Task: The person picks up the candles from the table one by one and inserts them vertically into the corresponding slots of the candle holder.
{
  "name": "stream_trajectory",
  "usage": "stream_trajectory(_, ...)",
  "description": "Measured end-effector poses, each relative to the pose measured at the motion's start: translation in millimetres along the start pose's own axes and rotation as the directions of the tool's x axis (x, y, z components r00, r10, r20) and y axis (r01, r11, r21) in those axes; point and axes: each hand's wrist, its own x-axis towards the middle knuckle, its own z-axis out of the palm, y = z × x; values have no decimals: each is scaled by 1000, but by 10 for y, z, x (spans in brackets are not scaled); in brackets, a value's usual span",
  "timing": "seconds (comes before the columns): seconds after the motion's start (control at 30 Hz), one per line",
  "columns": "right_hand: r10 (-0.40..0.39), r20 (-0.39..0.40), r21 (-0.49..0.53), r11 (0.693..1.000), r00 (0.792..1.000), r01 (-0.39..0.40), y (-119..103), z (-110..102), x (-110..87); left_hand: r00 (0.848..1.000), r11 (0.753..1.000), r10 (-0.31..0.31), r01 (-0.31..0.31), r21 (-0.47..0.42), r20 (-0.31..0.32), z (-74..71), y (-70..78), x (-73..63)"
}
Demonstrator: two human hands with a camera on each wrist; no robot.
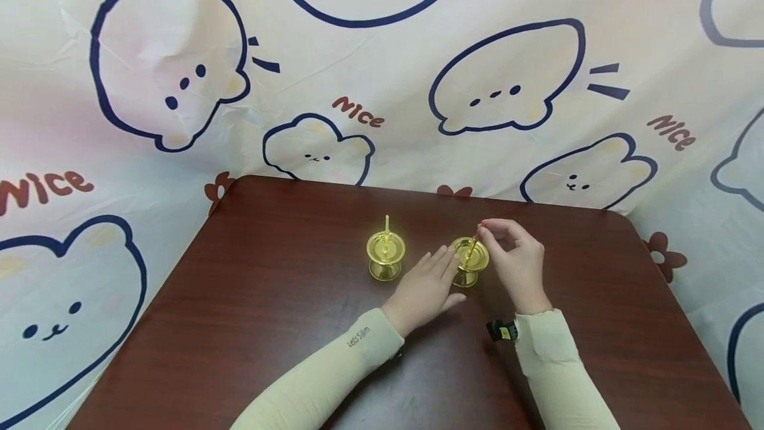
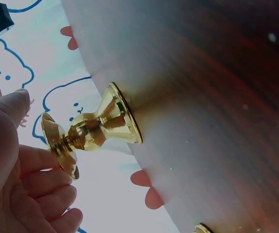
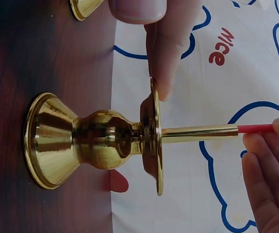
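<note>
My right hand (image 1: 520,265) pinches the red upper end (image 3: 254,128) of a thin stick between thumb and fingers. Below the red end is a gold stem (image 3: 200,133), standing upright in the dish of a shiny gold candle holder (image 3: 103,138). The holder stands on its flared foot on the table. My left hand (image 1: 424,289) has its fingers fairly straight at the left side of the dish, its thumb apart; a fingertip (image 3: 164,90) meets the rim in the right wrist view. A matching gold holder (image 1: 385,271) to the left bears a thin yellowish stick (image 1: 386,224).
Both holders stand on a dark reddish-brown table (image 1: 256,284), toward its far side. A pale cloth backdrop (image 1: 406,71) with bear drawings hangs around the table. A small black device (image 1: 501,330) sits at the right wrist, beside the light sleeve (image 1: 546,344).
</note>
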Motion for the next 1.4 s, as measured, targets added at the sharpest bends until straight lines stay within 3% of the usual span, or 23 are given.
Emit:
stream_trajectory(0.3,8,-12,-53,999,1000,-8,22,26,4,1000,999,0,1,41,-15,22,13,-29)
stream_trajectory(0.47,-40,-28,-89,995,999,37,18,8,53,1000,999,-2,4,46,-28,29,17,25)
stream_trajectory(0.6,-73,1,-127,989,997,73,2,3,68,999,999,-2,3,42,-33,20,9,23)
stream_trajectory(0.8,-81,13,-146,986,997,82,-20,7,76,999,999,8,-6,44,-44,34,6,10)
stream_trajectory(0.97,-60,23,-154,986,998,62,-9,7,54,999,999,8,-6,41,-42,52,16,3)
stream_trajectory(1.27,51,9,-98,994,999,-50,6,-42,30,999,1000,12,-11,24,-44,57,29,17)
stream_trajectory(1.4,-26,46,-150,988,999,32,16,-22,43,999,1000,8,-8,25,-39,55,16,11)
